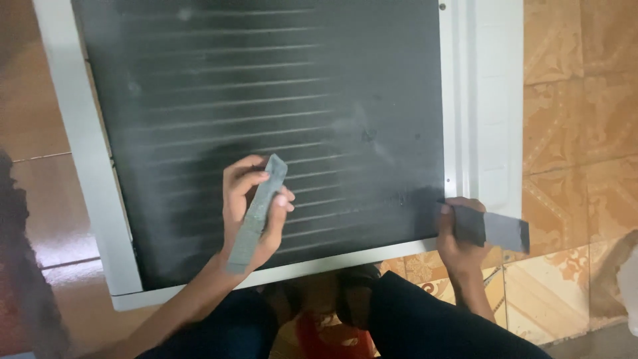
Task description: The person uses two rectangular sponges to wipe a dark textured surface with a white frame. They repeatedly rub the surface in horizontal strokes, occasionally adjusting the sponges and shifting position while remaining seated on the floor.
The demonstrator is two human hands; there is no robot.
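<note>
Looking down, head view: left hand [256, 209] clamped a grey foam strip [257, 214], long axis near-vertical, lower centre over the black condenser coil [266, 113]. Right hand [458, 242] pinched a dark foam pad [488, 229], lower right at the white frame [492, 100].

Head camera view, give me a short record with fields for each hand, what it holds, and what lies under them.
left hand: left hand grips a long grey strip, held slanted over the panel
right hand: right hand pinches a dark flat strip at the panel's lower right corner
panel: dark finned panel with thin horizontal lines, lying flat
frame: white frame around the panel
floor: patterned orange tiles
person: dark trousers at the bottom edge
</note>
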